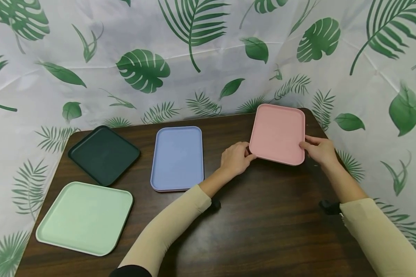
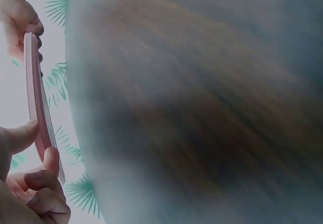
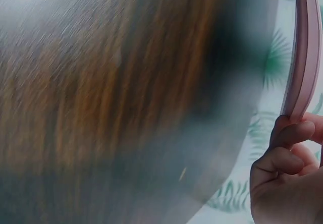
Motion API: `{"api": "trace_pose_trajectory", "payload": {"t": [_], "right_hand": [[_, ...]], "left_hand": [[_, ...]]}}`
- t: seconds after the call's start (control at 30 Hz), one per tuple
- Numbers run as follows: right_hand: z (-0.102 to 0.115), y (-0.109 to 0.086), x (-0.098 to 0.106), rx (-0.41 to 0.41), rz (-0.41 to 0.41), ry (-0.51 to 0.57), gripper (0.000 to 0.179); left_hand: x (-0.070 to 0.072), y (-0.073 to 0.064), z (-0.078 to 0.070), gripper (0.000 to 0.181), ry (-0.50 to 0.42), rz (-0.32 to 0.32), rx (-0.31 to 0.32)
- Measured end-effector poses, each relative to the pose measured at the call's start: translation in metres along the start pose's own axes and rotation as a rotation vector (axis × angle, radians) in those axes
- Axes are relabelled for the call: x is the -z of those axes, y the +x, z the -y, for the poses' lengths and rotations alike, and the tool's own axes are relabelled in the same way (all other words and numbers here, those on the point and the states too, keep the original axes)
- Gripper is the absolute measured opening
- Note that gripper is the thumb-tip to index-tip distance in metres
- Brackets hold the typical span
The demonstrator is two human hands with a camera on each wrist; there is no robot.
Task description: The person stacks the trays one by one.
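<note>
A pink rectangular tray (image 1: 277, 132) is held off the table at the back right, its near edge casting a shadow below. My left hand (image 1: 235, 158) pinches its near left corner between thumb and fingers. On the opposite side my right hand (image 1: 318, 149) grips the right edge, thumb on top and fingers underneath. Seen edge-on in the left wrist view, the tray (image 2: 35, 90) spans both hands. The right wrist view shows its rim (image 3: 305, 47) between the right hand's thumb and fingers.
Left of the pink tray lies a blue tray (image 1: 178, 156), with a thin reddish edge beneath it. A dark green tray (image 1: 104, 156) sits turned at the back left, a light green tray (image 1: 84, 217) in front of it. Leaf-printed cloth (image 1: 208, 50) hangs behind the brown table (image 1: 263, 231).
</note>
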State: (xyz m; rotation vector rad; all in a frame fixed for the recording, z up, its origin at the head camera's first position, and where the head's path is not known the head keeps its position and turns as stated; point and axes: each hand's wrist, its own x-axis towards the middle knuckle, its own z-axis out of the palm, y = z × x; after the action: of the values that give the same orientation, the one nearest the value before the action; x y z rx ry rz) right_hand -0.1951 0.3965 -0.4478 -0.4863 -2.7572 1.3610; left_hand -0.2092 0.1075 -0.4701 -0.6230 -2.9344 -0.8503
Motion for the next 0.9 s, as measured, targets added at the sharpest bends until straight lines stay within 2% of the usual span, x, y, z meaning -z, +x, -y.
{"api": "trace_pose_trajectory", "payload": {"t": [0.2,0.5,0.9], "right_hand": [[0.017,-0.004,-0.009,0.0,0.007,0.03,0.05],[0.034,-0.011,-0.024,0.065,0.014,0.087,0.048],[0.059,-0.025,-0.041,0.113,0.093,0.174,0.049]], "left_hand": [[0.016,-0.012,0.01,0.03,-0.008,-0.034,0.004],[0.04,-0.032,0.02,0.032,-0.02,-0.075,0.019],[0.062,-0.06,0.036,0.035,-0.072,-0.141,0.035]]}}
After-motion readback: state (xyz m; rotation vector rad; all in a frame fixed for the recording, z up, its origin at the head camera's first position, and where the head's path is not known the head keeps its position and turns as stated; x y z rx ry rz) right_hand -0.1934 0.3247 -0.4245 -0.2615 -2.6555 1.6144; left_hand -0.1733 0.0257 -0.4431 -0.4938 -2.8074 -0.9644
